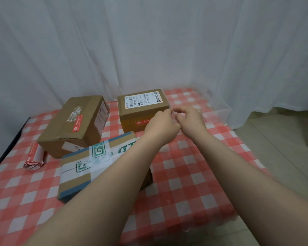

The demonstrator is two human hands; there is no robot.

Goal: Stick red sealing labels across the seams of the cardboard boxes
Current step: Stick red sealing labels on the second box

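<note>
Three cardboard boxes sit on the checked tablecloth. The back box (132,112) has a white shipping label on top and a red sealing label (140,122) on its front face. The left box (89,110) carries a red label (77,123) across its taped top seam. The near box (82,167), wrapped in green and white tape, lies partly under my left forearm. My left hand (163,126) and right hand (191,119) meet at the back box's front right corner, fingertips pinched close together. Nothing is clearly visible between the fingers.
A roll of red labels (34,157) lies at the left, beside the left box. A clear plastic tub (220,110) stands at the table's back right edge. White curtains hang behind, and the floor (283,157) shows to the right of the table.
</note>
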